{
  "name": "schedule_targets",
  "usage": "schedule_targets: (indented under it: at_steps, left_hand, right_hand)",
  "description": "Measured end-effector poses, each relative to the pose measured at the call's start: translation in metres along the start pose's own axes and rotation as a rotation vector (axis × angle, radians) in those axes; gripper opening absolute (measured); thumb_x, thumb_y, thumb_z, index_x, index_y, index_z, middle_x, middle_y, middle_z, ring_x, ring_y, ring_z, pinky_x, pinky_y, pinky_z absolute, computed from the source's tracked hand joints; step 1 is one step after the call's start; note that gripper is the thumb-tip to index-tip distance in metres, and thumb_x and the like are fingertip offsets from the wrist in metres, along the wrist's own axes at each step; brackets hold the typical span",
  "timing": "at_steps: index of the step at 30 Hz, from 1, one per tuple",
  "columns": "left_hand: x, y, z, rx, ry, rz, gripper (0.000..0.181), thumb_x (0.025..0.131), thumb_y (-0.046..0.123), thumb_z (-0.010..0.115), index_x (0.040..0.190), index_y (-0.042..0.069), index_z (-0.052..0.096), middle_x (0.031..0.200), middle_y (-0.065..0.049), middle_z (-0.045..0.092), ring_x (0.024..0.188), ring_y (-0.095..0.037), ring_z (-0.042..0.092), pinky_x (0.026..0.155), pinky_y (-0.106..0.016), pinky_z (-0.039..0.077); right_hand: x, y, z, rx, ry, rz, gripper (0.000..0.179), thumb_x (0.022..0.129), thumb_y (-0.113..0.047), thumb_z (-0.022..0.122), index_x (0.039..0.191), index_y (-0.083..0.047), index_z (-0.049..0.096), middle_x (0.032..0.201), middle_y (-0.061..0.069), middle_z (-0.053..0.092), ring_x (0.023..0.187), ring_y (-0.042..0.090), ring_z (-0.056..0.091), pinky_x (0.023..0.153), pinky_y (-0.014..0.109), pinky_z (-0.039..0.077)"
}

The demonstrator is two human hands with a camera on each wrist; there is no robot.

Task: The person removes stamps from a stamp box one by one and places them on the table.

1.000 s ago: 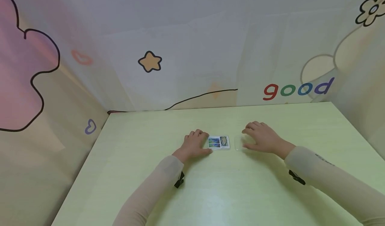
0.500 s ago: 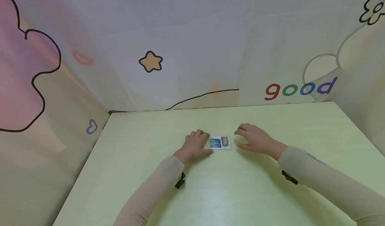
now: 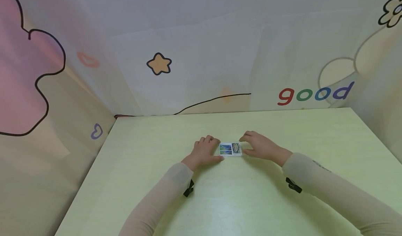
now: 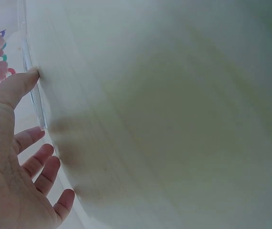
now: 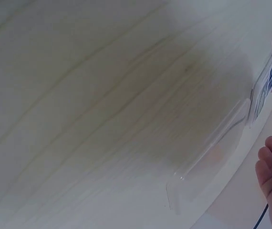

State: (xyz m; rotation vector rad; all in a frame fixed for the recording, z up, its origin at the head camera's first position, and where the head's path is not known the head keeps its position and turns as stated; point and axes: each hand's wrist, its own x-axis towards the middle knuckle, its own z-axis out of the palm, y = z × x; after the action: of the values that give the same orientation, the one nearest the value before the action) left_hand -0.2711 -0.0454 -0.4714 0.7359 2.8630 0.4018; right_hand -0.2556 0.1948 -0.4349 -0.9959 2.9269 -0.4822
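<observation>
Pale green wood-grain desk [image 3: 238,201], walled on three sides by a printed cloth backdrop [image 3: 194,44]: orange star, pink cloud shape, the word "good" in coloured letters

Item: small picture card [image 3: 230,149], lying flat near the desk's middle, somewhat toward the far edge. Right wrist view shows a clear plastic sleeve [image 5: 212,148] flat on the desk, running up to the card

Left hand [image 3: 204,151]: fingers relaxed and spread, thumb tip against the card's left edge, palm on the desk

Right hand [image 3: 259,146]: fingers lightly bent, tips at the card's right edge; whether they pinch it cannot be told

Both forearms in beige sleeves
</observation>
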Motion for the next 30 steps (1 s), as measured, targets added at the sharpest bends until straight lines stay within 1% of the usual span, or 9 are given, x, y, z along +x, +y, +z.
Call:
schedule_targets:
  at_steps: [7,13,17,25,30]
  left_hand:
    - [0.001,-0.002,0.003,0.006,0.004,0.001,0.066,0.084,0.051,0.065,0.138,0.019,0.047,0.135,-0.007,0.045,0.121,-0.027,0.042,0.097,-0.047,0.035]
    - [0.0,-0.003,0.004,0.012,0.002,0.0,0.066,0.084,0.053,0.064,0.138,0.019,0.047,0.136,-0.006,0.045,0.121,-0.027,0.042,0.097,-0.047,0.035]
    - [-0.001,-0.002,0.002,-0.003,-0.005,0.0,0.065,0.085,0.051,0.064,0.138,0.019,0.047,0.137,-0.006,0.045,0.122,-0.027,0.041,0.098,-0.047,0.035]
    - [-0.002,0.0,-0.001,0.002,-0.003,0.013,0.064,0.085,0.052,0.063,0.138,0.019,0.047,0.137,-0.006,0.045,0.12,-0.026,0.042,0.096,-0.046,0.036]
    - [-0.002,0.001,-0.003,0.002,-0.004,0.016,0.064,0.085,0.051,0.063,0.138,0.019,0.046,0.137,-0.006,0.044,0.12,-0.026,0.042,0.096,-0.046,0.036]
  right_hand:
    - [0.008,-0.002,0.007,0.042,0.001,0.026,0.033,0.081,-0.012,0.072,0.11,0.003,0.065,0.107,0.015,0.064,0.103,0.032,0.059,0.092,0.048,0.046]
    - [0.016,-0.002,0.011,0.074,-0.017,0.055,0.033,0.08,-0.011,0.073,0.109,0.003,0.065,0.106,0.014,0.064,0.103,0.032,0.057,0.092,0.048,0.045]
    - [0.019,-0.003,0.012,0.075,-0.025,0.06,0.033,0.079,-0.012,0.074,0.107,0.003,0.066,0.104,0.013,0.064,0.1,0.03,0.056,0.09,0.047,0.045]
    - [0.022,-0.001,0.013,0.051,-0.044,0.063,0.033,0.078,-0.015,0.076,0.105,0.002,0.067,0.1,0.012,0.064,0.094,0.028,0.056,0.086,0.045,0.046]
    - [0.022,-0.001,0.013,0.068,-0.06,0.069,0.034,0.078,-0.016,0.076,0.105,0.002,0.067,0.1,0.012,0.064,0.093,0.027,0.055,0.085,0.044,0.045]
